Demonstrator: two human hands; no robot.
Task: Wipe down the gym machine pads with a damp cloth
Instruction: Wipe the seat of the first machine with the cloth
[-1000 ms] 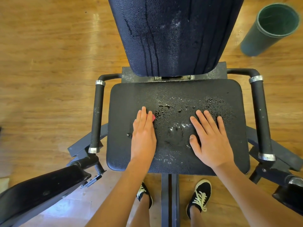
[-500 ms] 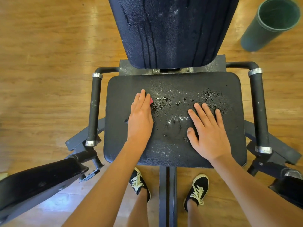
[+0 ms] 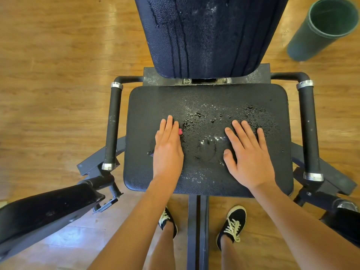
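The black seat pad (image 3: 214,98) of the gym machine lies below me, its middle wet with droplets and white specks. My left hand (image 3: 168,151) rests flat on its left part with straight fingers, covering a small pink cloth (image 3: 180,131); only a corner of the cloth shows beside my fingers. My right hand (image 3: 249,156) lies flat and spread on the right part of the seat, holding nothing. The upright dark back pad (image 3: 204,36) behind the seat shows wet streaks running down.
Black handle bars flank the seat on the left (image 3: 113,125) and the right (image 3: 308,129). A black side pad (image 3: 44,211) juts in at the lower left. A green cylindrical bin (image 3: 321,30) stands on the wood floor at the upper right. My feet stand beside the frame post (image 3: 197,230).
My left hand slid a little away over the seat with the cloth, then back toward me. My right hand stayed in place. The view shifted slightly.
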